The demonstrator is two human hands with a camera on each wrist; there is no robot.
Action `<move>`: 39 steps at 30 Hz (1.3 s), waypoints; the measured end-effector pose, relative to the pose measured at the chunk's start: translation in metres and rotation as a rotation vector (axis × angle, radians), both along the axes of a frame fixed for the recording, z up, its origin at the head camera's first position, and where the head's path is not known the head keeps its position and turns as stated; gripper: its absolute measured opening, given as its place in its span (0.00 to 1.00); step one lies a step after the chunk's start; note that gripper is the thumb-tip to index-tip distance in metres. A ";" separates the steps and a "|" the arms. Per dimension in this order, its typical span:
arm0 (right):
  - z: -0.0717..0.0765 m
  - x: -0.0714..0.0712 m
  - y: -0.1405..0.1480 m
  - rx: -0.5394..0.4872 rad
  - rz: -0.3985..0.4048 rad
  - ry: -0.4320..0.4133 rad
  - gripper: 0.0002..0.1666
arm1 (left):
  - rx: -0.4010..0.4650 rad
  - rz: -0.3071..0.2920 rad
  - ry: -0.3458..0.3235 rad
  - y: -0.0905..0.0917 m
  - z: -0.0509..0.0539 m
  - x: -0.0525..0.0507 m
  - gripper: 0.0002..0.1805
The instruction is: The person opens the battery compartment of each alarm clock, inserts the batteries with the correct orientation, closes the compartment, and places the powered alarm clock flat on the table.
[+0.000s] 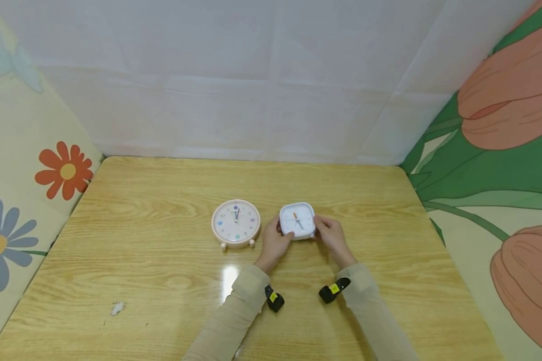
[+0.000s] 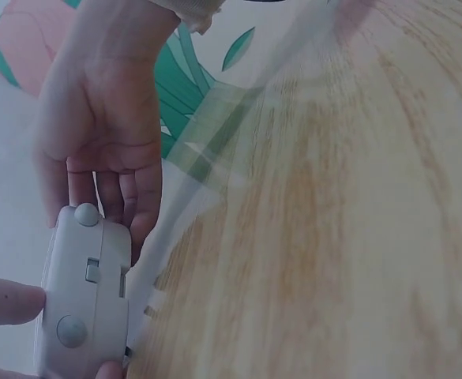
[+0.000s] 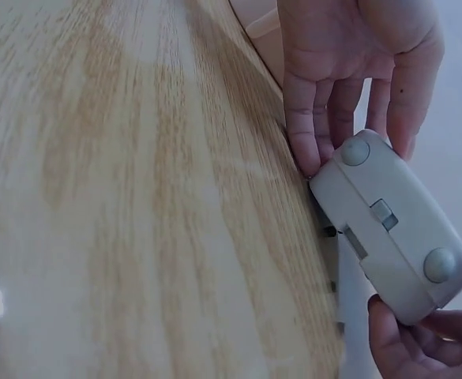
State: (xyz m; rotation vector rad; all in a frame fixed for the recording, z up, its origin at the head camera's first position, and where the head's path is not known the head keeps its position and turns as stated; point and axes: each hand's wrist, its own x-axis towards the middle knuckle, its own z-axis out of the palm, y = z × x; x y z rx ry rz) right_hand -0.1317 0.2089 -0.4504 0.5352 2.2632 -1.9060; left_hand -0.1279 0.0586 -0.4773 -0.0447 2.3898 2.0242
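Observation:
In the head view both hands hold a small white, rounded-square alarm clock (image 1: pixel 296 221) tilted with its face up. My left hand (image 1: pixel 274 244) grips its left side, thumb at the lower front edge. The right side is pinched by my right hand (image 1: pixel 332 237). In the left wrist view the clock's underside (image 2: pixel 88 292) shows two round feet and a small sliding switch; the right hand (image 2: pixel 104 134) holds its far end. The right wrist view shows the same underside (image 3: pixel 392 225) between the left hand (image 3: pixel 357 71) and the right fingers (image 3: pixel 396 343).
A round pale-pink alarm clock (image 1: pixel 236 223) lies face up left of the hands, its two small feet toward the front. The wooden table (image 1: pixel 162 281) bears a small white worn patch (image 1: pixel 117 308) at front left. A white cloth (image 1: pixel 253 90) hangs behind.

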 end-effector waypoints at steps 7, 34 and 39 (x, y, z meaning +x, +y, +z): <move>-0.003 -0.002 0.000 0.013 0.010 -0.013 0.22 | 0.010 0.040 0.010 -0.001 0.002 0.001 0.31; -0.005 -0.005 -0.007 0.041 0.001 -0.030 0.21 | 0.003 0.093 -0.038 -0.004 0.005 0.003 0.28; -0.006 -0.005 -0.006 0.037 -0.008 -0.036 0.21 | -0.001 0.082 -0.050 -0.004 0.004 0.002 0.29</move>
